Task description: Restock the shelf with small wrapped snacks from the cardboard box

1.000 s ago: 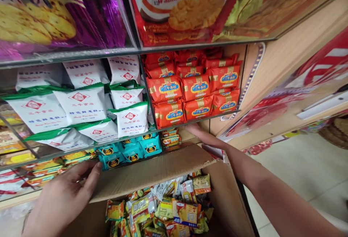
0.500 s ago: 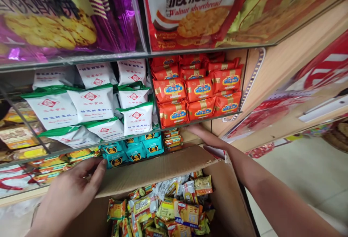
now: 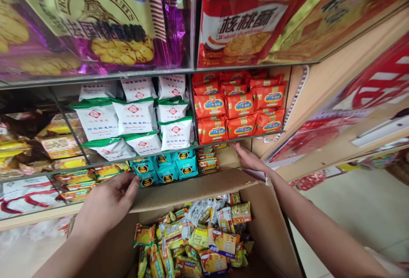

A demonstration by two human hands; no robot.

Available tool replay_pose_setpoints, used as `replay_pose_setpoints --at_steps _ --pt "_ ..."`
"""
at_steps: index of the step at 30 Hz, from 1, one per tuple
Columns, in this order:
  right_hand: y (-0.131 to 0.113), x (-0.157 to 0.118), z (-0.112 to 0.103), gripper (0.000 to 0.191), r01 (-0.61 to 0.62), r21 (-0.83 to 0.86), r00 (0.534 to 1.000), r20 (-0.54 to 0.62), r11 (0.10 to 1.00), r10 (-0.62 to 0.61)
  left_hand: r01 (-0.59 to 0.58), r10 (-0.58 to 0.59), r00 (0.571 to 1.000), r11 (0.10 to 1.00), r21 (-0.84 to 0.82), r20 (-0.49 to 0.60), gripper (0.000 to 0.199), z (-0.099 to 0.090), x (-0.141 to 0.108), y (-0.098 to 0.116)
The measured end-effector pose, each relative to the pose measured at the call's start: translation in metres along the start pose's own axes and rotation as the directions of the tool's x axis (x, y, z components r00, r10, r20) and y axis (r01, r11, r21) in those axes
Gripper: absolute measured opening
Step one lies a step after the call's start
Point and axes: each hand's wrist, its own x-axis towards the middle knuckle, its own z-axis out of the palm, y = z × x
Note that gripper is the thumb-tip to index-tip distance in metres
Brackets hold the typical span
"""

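My left hand [image 3: 110,199] is at the left end of the flap of a cardboard box [image 3: 191,190], close to teal packets [image 3: 168,173] on the low shelf. Its fingers are loosely bent and the thumb stands apart, with nothing seen in them. My right hand [image 3: 247,157] reaches over the box's far right corner into the low compartment. It is open, fingers stretched out, a little right of a stack of small orange-and-green packets [image 3: 207,164]; its fingertips are partly hidden under the shelf above. Many small wrapped biscuits [image 3: 191,237] lie loose inside the box.
White-and-green packets [image 3: 134,116] and red cracker packets [image 3: 241,105] fill the shelf above. Large biscuit bags [image 3: 105,27] stand behind clear panels higher up. A wooden side panel [image 3: 306,112] bounds the shelf at the right, beside tiled floor [image 3: 358,201].
The view has shifted, showing more of the upper shelf and left side. My right hand has drawn back somewhat, so more of it shows. My left hand stays by the flap.
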Motion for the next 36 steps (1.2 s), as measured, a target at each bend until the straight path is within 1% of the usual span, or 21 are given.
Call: replay_pose_setpoints --at_steps 3,5,6,8,9,10,11,12,13,14,15,17,19,21,22,23,25,27,29,31,36 --pt "-0.006 -0.044 -0.013 0.069 -0.052 0.205 0.998 0.036 0.977 0.046 -0.071 0.071 0.997 0.997 0.009 -0.032 0.029 -0.004 -0.003 -0.003" --pt "-0.007 -0.078 -0.015 0.062 -0.104 0.417 0.994 0.007 0.903 0.111 -0.125 0.125 0.986 0.992 0.013 -0.107 0.029 -0.003 -0.013 -0.004" --pt "-0.007 -0.096 -0.014 0.057 -0.109 0.506 0.989 -0.029 0.855 0.144 -0.182 0.181 0.971 0.983 0.011 -0.154 0.028 -0.001 -0.022 -0.004" --pt "-0.005 -0.128 -0.007 0.048 -0.077 0.582 0.972 -0.135 0.809 0.19 -0.403 0.39 0.894 0.915 -0.011 -0.221 0.026 0.013 -0.046 0.003" --pt "-0.003 -0.141 -0.002 0.045 -0.059 0.579 0.959 -0.194 0.813 0.208 -0.616 0.585 0.765 0.787 -0.041 -0.269 0.027 0.024 -0.059 0.009" --pt "-0.001 -0.153 0.004 0.045 -0.06 0.565 0.94 -0.245 0.823 0.237 -0.801 0.764 0.595 0.588 -0.108 -0.252 0.029 0.039 -0.07 0.017" --pt "0.002 -0.163 0.009 0.045 -0.088 0.549 0.919 -0.277 0.831 0.281 -0.872 0.864 0.476 0.441 -0.212 -0.163 0.033 0.055 -0.079 0.026" --pt "0.003 -0.17 0.014 0.047 -0.134 0.536 0.895 -0.296 0.834 0.334 -0.809 0.848 0.528 0.488 -0.329 -0.04 0.035 0.074 -0.085 0.035" --pt "0.005 -0.176 0.019 0.049 -0.178 0.53 0.87 -0.309 0.829 0.384 -0.662 0.747 0.662 0.619 -0.422 0.059 0.035 0.092 -0.087 0.044" --pt "0.006 -0.18 0.022 0.05 -0.209 0.527 0.851 -0.316 0.824 0.419 -0.573 0.663 0.744 0.696 -0.434 0.082 0.036 0.109 -0.085 0.052" --pt "0.006 -0.183 0.024 0.05 -0.22 0.52 0.841 -0.328 0.826 0.43 -0.508 0.602 0.793 0.74 -0.441 0.098 0.039 0.124 -0.081 0.058" --pt "0.003 -0.19 0.025 0.046 -0.166 0.453 0.826 -0.421 0.876 0.375 -0.395 0.516 0.845 0.779 -0.487 0.14 0.041 0.141 -0.067 0.063" --pt "-0.005 -0.199 0.027 0.035 -0.023 0.255 0.774 -0.608 0.967 0.179 -0.301 0.454 0.876 0.78 -0.549 0.164 0.034 0.141 -0.057 0.06" --pt "-0.018 -0.209 0.035 0.019 0.153 -0.013 0.698 -0.707 0.988 -0.117 -0.205 0.401 0.896 0.755 -0.623 0.19 0.026 0.125 -0.057 0.055" --pt "-0.025 -0.212 0.042 0.014 0.228 -0.094 0.702 -0.673 0.969 -0.231 -0.155 0.382 0.9 0.731 -0.665 0.209 0.026 0.114 -0.062 0.054" --pt "-0.032 -0.215 0.051 0.014 0.283 -0.108 0.742 -0.605 0.953 -0.288 -0.105 0.371 0.899 0.698 -0.708 0.233 0.029 0.103 -0.069 0.055" --pt "-0.046 -0.212 0.073 0.023 0.303 0.052 0.874 -0.414 0.952 -0.255 -0.01 0.371 0.885 0.619 -0.785 0.281 0.034 0.084 -0.086 0.063" --pt "-0.056 -0.203 0.095 0.028 0.233 0.261 0.949 -0.273 0.937 -0.16 0.067 0.371 0.875 0.541 -0.838 0.31 0.035 0.07 -0.103 0.075" --pt "-0.062 -0.192 0.111 0.025 0.189 0.37 0.964 -0.246 0.91 -0.1 0.137 0.339 0.884 0.471 -0.871 0.322 0.038 0.062 -0.117 0.088" --pt "-0.066 -0.184 0.12 0.035 0.163 0.393 0.958 -0.283 0.905 -0.05 0.2 0.273 0.904 0.408 -0.891 0.328 0.042 0.057 -0.126 0.098" --pt "-0.074 -0.186 0.123 0.043 0.129 0.501 0.936 -0.347 0.856 0.062 0.294 0.121 0.932 0.302 -0.907 0.342 0.053 0.052 -0.132 0.113"
